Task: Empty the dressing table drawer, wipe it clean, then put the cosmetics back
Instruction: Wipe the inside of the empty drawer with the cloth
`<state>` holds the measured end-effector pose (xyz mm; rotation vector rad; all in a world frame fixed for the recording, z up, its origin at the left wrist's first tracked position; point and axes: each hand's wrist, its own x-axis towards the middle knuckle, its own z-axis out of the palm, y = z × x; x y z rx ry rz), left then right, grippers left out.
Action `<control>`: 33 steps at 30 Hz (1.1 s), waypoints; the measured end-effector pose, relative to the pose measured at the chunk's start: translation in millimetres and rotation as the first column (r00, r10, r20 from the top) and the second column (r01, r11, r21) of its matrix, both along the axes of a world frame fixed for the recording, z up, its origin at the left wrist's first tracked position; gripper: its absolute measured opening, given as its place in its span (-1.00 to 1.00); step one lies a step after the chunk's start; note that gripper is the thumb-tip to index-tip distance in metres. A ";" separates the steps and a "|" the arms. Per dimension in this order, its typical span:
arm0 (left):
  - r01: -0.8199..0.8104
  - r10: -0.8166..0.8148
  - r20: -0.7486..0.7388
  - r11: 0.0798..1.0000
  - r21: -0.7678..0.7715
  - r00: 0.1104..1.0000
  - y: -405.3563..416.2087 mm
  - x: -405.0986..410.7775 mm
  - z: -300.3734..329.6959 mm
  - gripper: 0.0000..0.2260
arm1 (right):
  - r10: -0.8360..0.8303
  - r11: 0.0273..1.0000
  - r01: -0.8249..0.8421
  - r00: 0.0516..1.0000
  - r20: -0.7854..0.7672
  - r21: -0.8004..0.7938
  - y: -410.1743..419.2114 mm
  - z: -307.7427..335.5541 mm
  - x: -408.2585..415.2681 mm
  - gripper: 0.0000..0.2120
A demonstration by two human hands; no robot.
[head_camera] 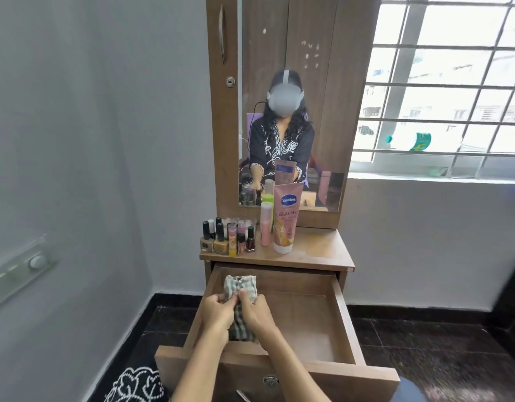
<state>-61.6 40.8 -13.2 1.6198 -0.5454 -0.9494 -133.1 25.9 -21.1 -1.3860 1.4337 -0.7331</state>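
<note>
Nail polishes: we see these small bottles clustered at the left end of the dressing table top, out of the drawer, so we judge the emptying done.
Left hand: we have its fingers curled into the checked cloth, pinching a fold of it over the left side of the drawer.
Cloth: it sits bunched between our two hands, its far end spread on the drawer floor near the back left corner.
Right hand: it grips the same cloth just beside the left hand, fingers closed round the fabric.
Pink bottle and Vaseline tube: both stand upright on the top, right of the polishes, in front of the mirror.
Drawer: pulled well out, its wooden floor bare apart from the cloth; we cannot tell how much has been wiped.
Stage: we judge ourselves in the wiping step, perhaps gathering the cloth.
Left to do: finish the wipe, lift the cloth out, then return every cosmetic to the drawer.
</note>
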 end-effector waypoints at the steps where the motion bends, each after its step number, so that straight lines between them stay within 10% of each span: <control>1: 0.004 -0.004 -0.006 1.000 0.004 1.000 -1.3 3.3 -1.4 -0.81 | 0.019 1.000 -0.019 1.000 -0.020 -0.004 -1.2 0.5 2.5 -0.45; 12: -0.025 -0.008 0.297 0.994 0.104 0.955 -5.9 25.1 -4.9 -0.74 | 0.072 0.996 -0.082 0.967 -0.246 -0.030 -14.4 -1.4 20.4 -0.59; 19: -0.127 0.198 0.465 0.975 -0.180 0.863 6.0 14.3 2.1 -0.93 | 0.010 0.998 -0.021 0.982 -0.190 -0.059 -14.3 -7.9 17.0 -0.84; 25: -0.203 0.150 0.497 0.978 0.054 0.854 6.3 24.3 -3.4 -0.76 | 0.002 0.999 -0.020 0.933 -0.360 -0.048 -21.3 -2.0 21.3 -0.48; 33: -0.186 0.099 0.390 0.964 0.192 0.915 9.8 26.3 0.4 -0.72 | 0.135 0.950 -0.303 0.604 -0.785 -0.070 -34.1 -15.6 39.6 -0.66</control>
